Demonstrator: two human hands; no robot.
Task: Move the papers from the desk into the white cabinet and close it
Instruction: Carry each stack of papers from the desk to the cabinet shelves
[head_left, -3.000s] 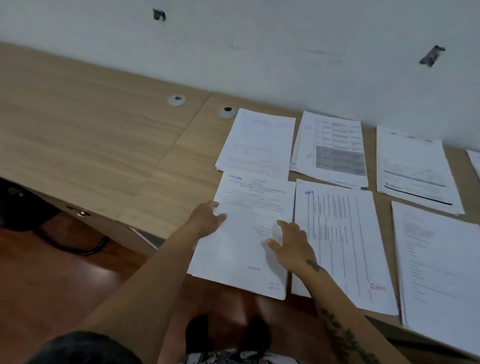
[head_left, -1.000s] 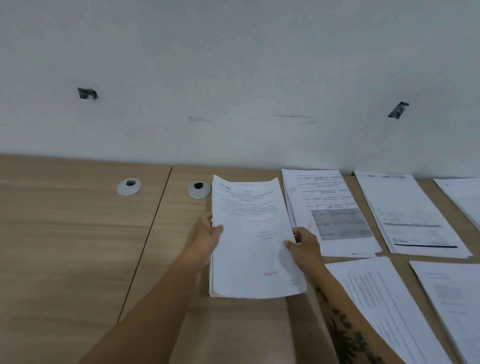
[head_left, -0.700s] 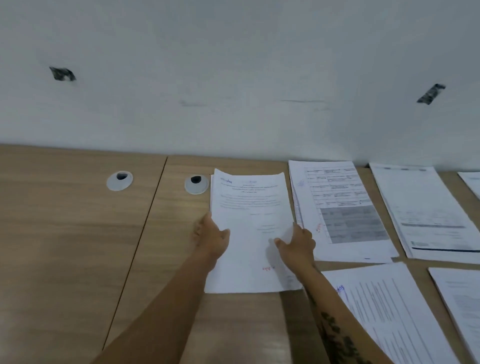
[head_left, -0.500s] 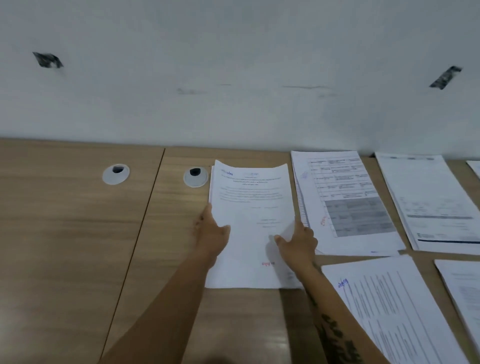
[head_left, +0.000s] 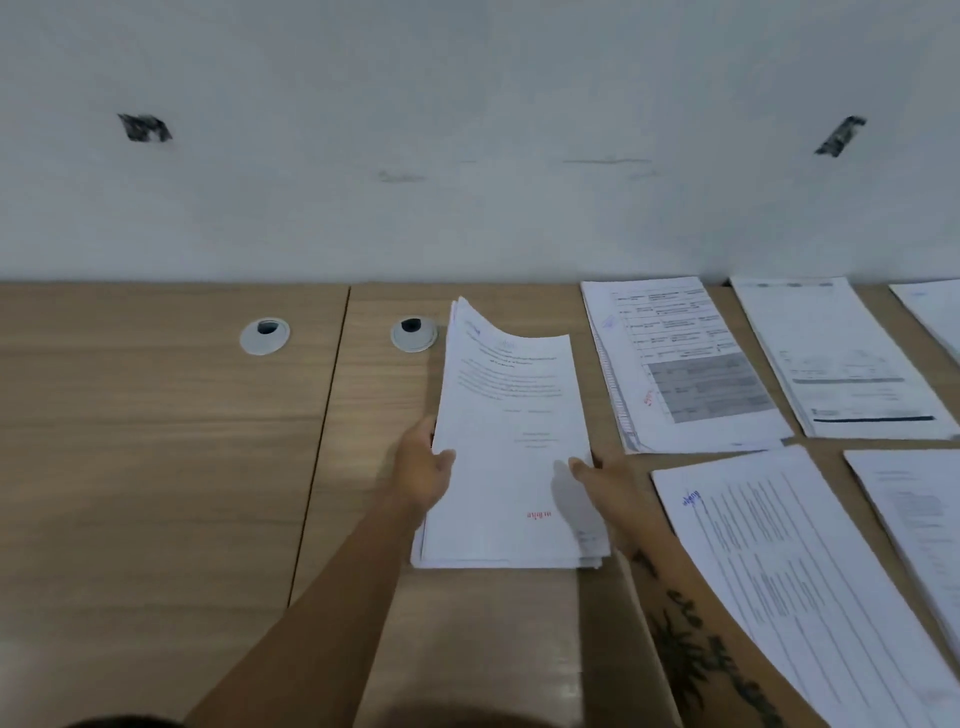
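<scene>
— Lifted since half a second ago: the stack of papers that lay flat on the wooden desk now curls upward at its far left corner, toward 12 o'clock. How is it held?

— Both bare hands pinch it at the sides. At 9 o'clock of the stack, the left hand closes on the left edge, thumb on the top sheet and fingers out of sight beneath. At 3 o'clock, the right hand grips the right edge the same way, thumb lying across the page near a red stamp. A tattooed forearm runs back from it toward 5 o'clock.

— Where does the stack sit?

— On the desk's right panel, just right of the seam between panels. Its near edge seems to rest on the wood; whether the middle is clear of the surface cannot be told.

— And around it?

— At 11 o'clock, a white cable grommet lies just beside the raised corner; a second grommet sits across the seam, further toward 9 o'clock. At 2 o'clock lies a table-printed sheaf, and beyond it another white sheaf. At 4 o'clock, a lined document spreads beside the right forearm. A pale wall rises behind the desk.
</scene>
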